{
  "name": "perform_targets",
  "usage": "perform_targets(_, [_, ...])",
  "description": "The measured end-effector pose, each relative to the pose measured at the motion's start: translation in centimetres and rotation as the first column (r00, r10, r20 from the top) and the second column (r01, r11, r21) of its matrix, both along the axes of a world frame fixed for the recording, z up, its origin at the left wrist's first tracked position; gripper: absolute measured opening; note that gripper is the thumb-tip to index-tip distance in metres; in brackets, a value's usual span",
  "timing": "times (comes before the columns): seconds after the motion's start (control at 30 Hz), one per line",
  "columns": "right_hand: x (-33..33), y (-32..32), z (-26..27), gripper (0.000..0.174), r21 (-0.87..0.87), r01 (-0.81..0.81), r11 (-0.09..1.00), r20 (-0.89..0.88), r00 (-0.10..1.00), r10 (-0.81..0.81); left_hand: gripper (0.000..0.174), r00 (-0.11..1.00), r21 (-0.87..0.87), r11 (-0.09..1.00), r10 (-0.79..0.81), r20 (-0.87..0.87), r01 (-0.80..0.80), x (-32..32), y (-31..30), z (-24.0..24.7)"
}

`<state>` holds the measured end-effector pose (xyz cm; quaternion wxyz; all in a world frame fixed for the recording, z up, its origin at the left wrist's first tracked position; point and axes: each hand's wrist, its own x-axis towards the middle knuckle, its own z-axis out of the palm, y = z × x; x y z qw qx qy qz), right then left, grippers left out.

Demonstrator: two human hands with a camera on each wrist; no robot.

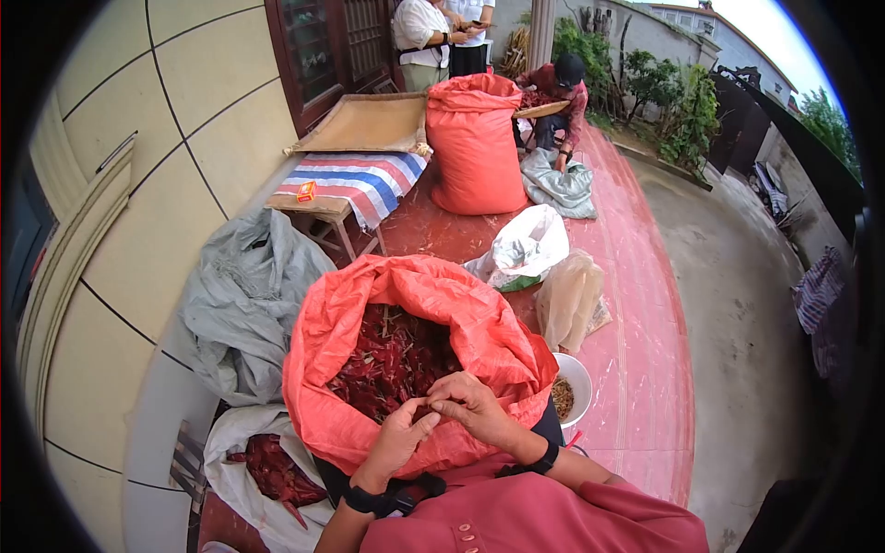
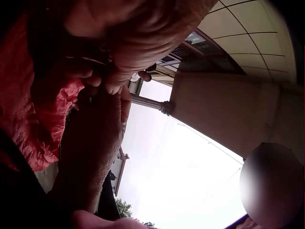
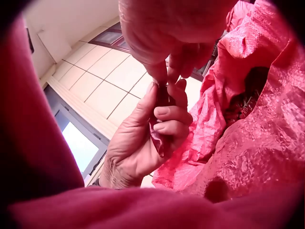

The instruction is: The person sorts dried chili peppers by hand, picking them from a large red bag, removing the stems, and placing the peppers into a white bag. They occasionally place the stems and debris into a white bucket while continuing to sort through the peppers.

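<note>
A red woven sack (image 1: 323, 318) with its mouth folded open holds many dried red chilies (image 1: 392, 359). Over its near edge both hands meet at the fingertips. The left hand (image 1: 398, 444) curls its fingers round one dark red chili (image 3: 158, 138), plain in the right wrist view, with its narrow upper end between the hands. The right hand (image 1: 475, 410) pinches at that end with thumb and finger; the exact contact is partly hidden by its own fingers. In the left wrist view both hands are dark and the chili cannot be made out.
Beside the sack stands a white bucket (image 1: 576, 378) with small scraps. A white bag (image 1: 241, 433) of chilies lies lower left, a grey sack (image 1: 249, 304) above it. Farther off are a full red sack (image 1: 475, 152), a low table (image 1: 346, 189) and a seated person (image 1: 572, 101).
</note>
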<state>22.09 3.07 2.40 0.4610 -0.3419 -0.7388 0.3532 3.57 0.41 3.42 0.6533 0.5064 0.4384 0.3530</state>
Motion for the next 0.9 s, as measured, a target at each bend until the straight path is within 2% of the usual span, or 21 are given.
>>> perform_targets(0.03, [-0.1,-0.1,0.5,0.007,0.038,0.021,0.999,0.041,0.999,-0.023,0.026,0.999,-0.023,1.0,0.003,0.035,-0.002,0.0,-0.1,0.0])
perform_targets(0.13, [-0.3,-0.2,1.6,0.009,0.14,0.085,0.987,0.142,0.984,-0.105,0.021,1.0,0.028,0.999,-0.022,-0.003,0.022,0.1,0.2,-0.3])
perform_targets(0.2, [-0.6,-0.6,1.6,0.012,0.17,0.13,0.977,0.194,0.968,-0.162,0.021,0.989,0.105,0.993,-0.038,-0.142,0.053,0.1,0.8,-0.6])
perform_targets(0.27, [-0.8,-0.8,2.5,0.013,0.337,0.125,0.933,0.239,0.947,-0.213,0.021,0.957,0.168,0.982,-0.029,-0.289,0.08,0.2,0.7,0.0])
perform_targets(0.3, [-0.8,-0.8,2.9,0.013,0.338,0.107,0.935,0.252,0.947,-0.199,0.021,0.949,0.207,0.976,0.005,-0.315,0.064,0.5,0.6,0.4])
perform_targets(0.33, [-0.8,-1.0,3.2,0.013,0.286,0.138,0.948,0.235,0.949,-0.209,0.019,0.938,0.287,0.957,0.057,-0.343,0.047,0.8,0.7,0.6])
perform_targets(0.4, [-0.9,-0.6,1.8,0.008,0.181,0.162,0.97,0.087,0.98,-0.18,0.018,0.914,0.408,0.912,0.135,-0.383,0.036,1.4,0.7,1.0])
perform_targets(0.43, [-1.3,-1.1,1.8,0.006,-0.22,0.087,0.972,-0.159,0.98,-0.123,0.016,0.926,0.447,0.894,0.165,-0.338,0.004,1.7,0.6,1.1])
perform_targets(0.47, [-1.3,-1.0,1.7,0.009,-0.414,-0.085,0.906,-0.377,0.922,-0.086,0.015,0.926,0.523,0.852,0.22,-0.307,-0.029,1.9,0.5,1.1])
perform_targets(0.53, [-1.1,-0.7,2.1,0.011,-0.497,-0.246,0.832,-0.516,0.855,-0.055,0.015,0.908,0.561,0.827,0.251,-0.334,-0.022,1.8,0.8,0.6])
perform_targets(0.63, [-0.9,-0.5,2.9,0.014,-0.572,-0.299,0.764,-0.541,0.838,-0.077,0.015,0.922,0.589,0.808,0.235,-0.307,-0.011,1.6,0.8,1.7])
perform_targets(0.73, [-0.8,-0.2,2.3,0.016,-0.604,-0.324,0.729,-0.547,0.833,-0.083,0.015,0.908,0.62,0.784,0.23,-0.349,0.04,1.2,1.0,2.0])
perform_targets(0.9, [-0.7,-0.1,1.7,0.014,-0.629,-0.459,0.627,-0.663,0.738,-0.125,0.017,0.923,0.641,0.765,0.196,-0.331,0.067,0.8,1.1,1.1])
